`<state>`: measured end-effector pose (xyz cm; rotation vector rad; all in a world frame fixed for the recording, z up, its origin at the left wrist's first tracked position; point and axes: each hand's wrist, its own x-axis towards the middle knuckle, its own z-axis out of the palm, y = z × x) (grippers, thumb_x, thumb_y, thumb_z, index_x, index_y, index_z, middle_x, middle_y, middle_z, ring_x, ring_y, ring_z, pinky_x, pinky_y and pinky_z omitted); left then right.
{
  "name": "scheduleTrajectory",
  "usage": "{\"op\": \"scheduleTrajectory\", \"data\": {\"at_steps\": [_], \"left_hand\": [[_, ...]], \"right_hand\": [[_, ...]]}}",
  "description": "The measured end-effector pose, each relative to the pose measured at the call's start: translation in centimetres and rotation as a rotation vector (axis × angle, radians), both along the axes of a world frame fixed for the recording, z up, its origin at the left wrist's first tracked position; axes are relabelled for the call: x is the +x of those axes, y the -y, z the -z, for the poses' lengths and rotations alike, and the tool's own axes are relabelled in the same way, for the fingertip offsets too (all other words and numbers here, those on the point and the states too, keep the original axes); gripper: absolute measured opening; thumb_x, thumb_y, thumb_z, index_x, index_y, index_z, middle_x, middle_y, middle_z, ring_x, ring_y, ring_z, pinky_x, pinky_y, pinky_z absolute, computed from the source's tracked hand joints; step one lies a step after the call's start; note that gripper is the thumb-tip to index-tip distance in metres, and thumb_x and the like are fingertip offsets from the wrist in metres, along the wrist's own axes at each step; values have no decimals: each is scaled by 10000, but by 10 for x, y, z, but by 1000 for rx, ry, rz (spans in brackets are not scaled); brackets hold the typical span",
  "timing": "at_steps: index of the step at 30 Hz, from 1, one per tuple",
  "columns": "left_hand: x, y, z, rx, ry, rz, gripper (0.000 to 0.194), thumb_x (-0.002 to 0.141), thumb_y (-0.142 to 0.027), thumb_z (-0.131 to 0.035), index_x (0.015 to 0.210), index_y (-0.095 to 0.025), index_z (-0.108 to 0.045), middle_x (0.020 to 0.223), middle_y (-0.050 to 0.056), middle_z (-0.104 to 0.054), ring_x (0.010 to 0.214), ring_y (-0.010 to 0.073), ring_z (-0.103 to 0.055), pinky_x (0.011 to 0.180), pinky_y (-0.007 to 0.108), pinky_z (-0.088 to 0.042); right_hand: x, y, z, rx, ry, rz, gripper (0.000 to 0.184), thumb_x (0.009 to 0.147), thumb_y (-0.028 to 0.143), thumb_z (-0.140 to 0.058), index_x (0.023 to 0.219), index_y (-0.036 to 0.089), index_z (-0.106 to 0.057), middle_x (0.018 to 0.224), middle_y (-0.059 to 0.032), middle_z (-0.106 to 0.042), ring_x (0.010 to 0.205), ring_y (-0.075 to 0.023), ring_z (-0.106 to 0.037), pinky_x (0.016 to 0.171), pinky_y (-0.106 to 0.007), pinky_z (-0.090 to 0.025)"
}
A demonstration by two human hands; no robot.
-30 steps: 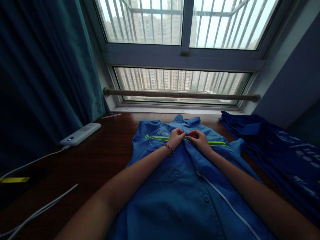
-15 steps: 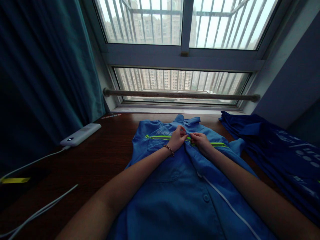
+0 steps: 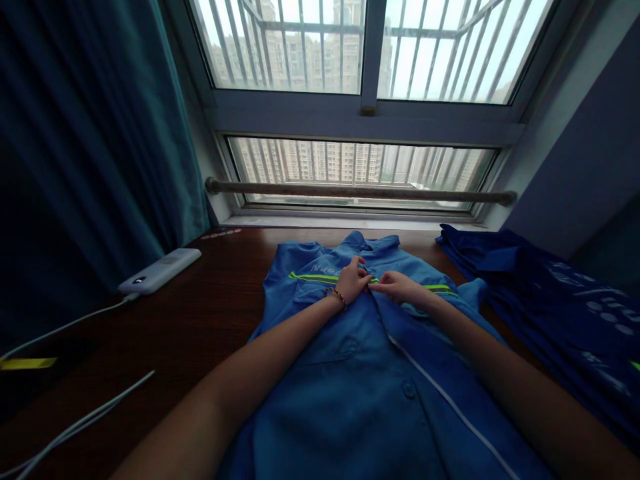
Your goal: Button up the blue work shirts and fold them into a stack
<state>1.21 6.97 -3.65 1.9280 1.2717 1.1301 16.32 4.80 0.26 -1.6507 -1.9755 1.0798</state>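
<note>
A blue work shirt (image 3: 350,387) with a neon yellow-green chest stripe lies front up on the dark wooden table (image 3: 200,320), collar toward the window. My left hand (image 3: 353,281), with a bead bracelet at the wrist, is closed in a pinch on the shirt's front placket just below the collar. My right hand (image 3: 400,287) meets it from the right, fingers pinched on the same front edge at the stripe. One button (image 3: 410,390) shows lower down the placket, beside a white edge line.
A stack of dark blue folded garments (image 3: 550,307) lies at the right. A white power bank (image 3: 160,270) with a white cable (image 3: 75,420) sits at the left. A teal curtain hangs left; a barred window and a rail stand behind the table.
Both hands stayed at the upper placket. The right hand's fingers have flattened and lowered onto the cloth, and the left hand shifted slightly toward the collar. The view dipped a little.
</note>
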Motion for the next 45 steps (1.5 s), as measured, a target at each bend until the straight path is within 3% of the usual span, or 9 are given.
{"op": "scheduleTrajectory", "data": {"at_steps": [3,6,11,14,17,20,29,37,45], "left_hand": [[-2,-5,1,-4,-33,12,312,720,-201,-582,985,-177,-418,669,-29,-620,410,91,-541,463,191,-415],[-6,-10,-2,46,-102,36,325,754,-256,-556,1040,-173,-427,696,-14,-640,425,99,-548,497,202,-420],[-18,-23,-8,262,-334,100,317,790,-279,-510,1093,-194,-477,724,2,-657,680,160,-615,626,221,-411],[-23,-33,-9,289,-396,99,331,782,-271,-519,1108,-218,-492,797,10,-665,738,166,-617,664,220,-403],[-24,-41,-7,307,-333,84,323,752,-263,-560,1070,-214,-528,783,22,-660,708,172,-620,678,226,-404],[-23,-42,-7,298,-285,40,315,742,-264,-575,1047,-198,-537,759,36,-651,692,183,-622,697,243,-410],[-11,-2,-27,229,-317,-107,236,777,-223,-515,1002,-153,-527,751,46,-637,671,155,-592,623,228,-408],[-27,45,-16,17,-311,207,138,662,-220,-608,782,-152,-599,647,2,-580,593,132,-531,538,212,-378],[-29,42,-17,-51,-229,192,62,637,-182,-613,674,-150,-576,590,-15,-559,552,111,-509,497,195,-358]], "right_hand": [[-11,27,-11,283,422,-158,200,660,299,-630,746,139,-548,724,-54,-600,664,-161,-565,509,-209,-361],[-21,58,-13,431,728,-152,147,729,106,-492,844,143,-576,801,-106,-624,729,-207,-602,563,-248,-381],[-12,76,-12,576,877,-18,312,807,39,-308,879,129,-598,772,-159,-621,686,-227,-617,558,-276,-379],[-4,64,-12,552,741,-82,207,739,73,-446,829,131,-622,755,-133,-628,679,-214,-601,563,-263,-363],[-5,43,-3,376,339,-96,37,591,129,-591,604,143,-622,575,-35,-586,599,-161,-549,542,-235,-337],[-10,25,11,173,-8,-4,123,577,209,-615,474,149,-586,408,30,-474,477,-111,-469,498,-226,-328],[2,22,25,-236,-762,196,237,526,259,-716,722,130,-681,629,-40,-657,575,-164,-592,599,-291,-459],[5,17,29,-325,-850,68,233,607,341,-695,717,137,-666,597,-25,-635,487,-105,-546,490,-219,-421],[9,21,19,-357,-739,-24,243,611,252,-658,832,154,-676,561,-6,-618,538,-118,-566,518,-221,-438]]}}
